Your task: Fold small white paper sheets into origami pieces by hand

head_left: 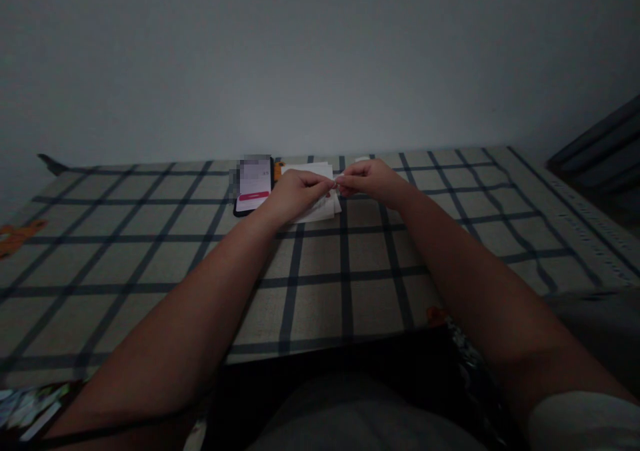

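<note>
My left hand (299, 192) reaches over a small stack of white paper sheets (320, 215), its thumb and fingers pinched together at the right side of the stack. Meeting it there, my right hand (376, 180) is also closed in a pinch, fingertips almost touching those of the left. Something small and pale shows between the two sets of fingertips; it is too small and dim to name. Left of the paper lies a phone (255, 186) with a lit screen and a pink bar on it. Part of the paper is hidden under my left hand.
A checked cloth (320, 304) covers the table, which meets a plain wall (320, 64) at the back. A small white object (363, 160) lies just behind my right hand. At the lower left is a shiny, colourful packet-like thing (37, 408).
</note>
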Demonstrator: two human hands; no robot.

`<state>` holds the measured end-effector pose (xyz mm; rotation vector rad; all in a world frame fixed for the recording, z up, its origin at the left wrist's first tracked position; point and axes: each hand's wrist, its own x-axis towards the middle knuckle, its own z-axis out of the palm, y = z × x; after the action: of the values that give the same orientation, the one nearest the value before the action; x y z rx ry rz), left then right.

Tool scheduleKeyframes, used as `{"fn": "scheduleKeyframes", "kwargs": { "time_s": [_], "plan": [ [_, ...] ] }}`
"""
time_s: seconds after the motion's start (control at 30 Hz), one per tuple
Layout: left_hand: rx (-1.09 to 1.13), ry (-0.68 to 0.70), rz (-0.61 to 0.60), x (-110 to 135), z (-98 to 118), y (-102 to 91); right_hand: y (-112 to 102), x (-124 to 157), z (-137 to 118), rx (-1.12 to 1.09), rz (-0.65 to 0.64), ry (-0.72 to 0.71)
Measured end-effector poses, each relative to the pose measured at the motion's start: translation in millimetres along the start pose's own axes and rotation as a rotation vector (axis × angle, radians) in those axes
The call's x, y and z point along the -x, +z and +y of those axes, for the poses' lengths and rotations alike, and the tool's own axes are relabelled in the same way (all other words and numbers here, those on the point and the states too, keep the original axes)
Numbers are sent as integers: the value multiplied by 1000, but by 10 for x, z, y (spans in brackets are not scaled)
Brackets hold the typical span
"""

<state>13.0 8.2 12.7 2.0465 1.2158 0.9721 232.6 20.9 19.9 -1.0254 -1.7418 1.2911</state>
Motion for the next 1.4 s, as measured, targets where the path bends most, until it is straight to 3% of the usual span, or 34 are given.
{"fn": "scheduleKeyframes", "kwargs": {
  "time_s": [0.3, 0.57, 0.9, 1.1, 1.27, 1.4],
  "plan": [
    [-2, -3, -52, -1, 35, -6, -13, 3, -1, 24, -29, -33],
    [-23, -25, -163, -7, -37, -54, -52, 19, -7, -26, -69, 38],
    [128, -108, -98, 26, -33, 39, -30, -30, 72, 74, -8, -78],
    [289, -274, -93, 30, 48, -28, -93, -18, 38, 121, 50, -114],
    [293, -293, -117, 33, 60, -71, -53, -41, 40, 25, 112, -90],
    [357, -218, 5, -8, 34, -29, 51, -60, 46, -159, 120, 18]
  ]
}}
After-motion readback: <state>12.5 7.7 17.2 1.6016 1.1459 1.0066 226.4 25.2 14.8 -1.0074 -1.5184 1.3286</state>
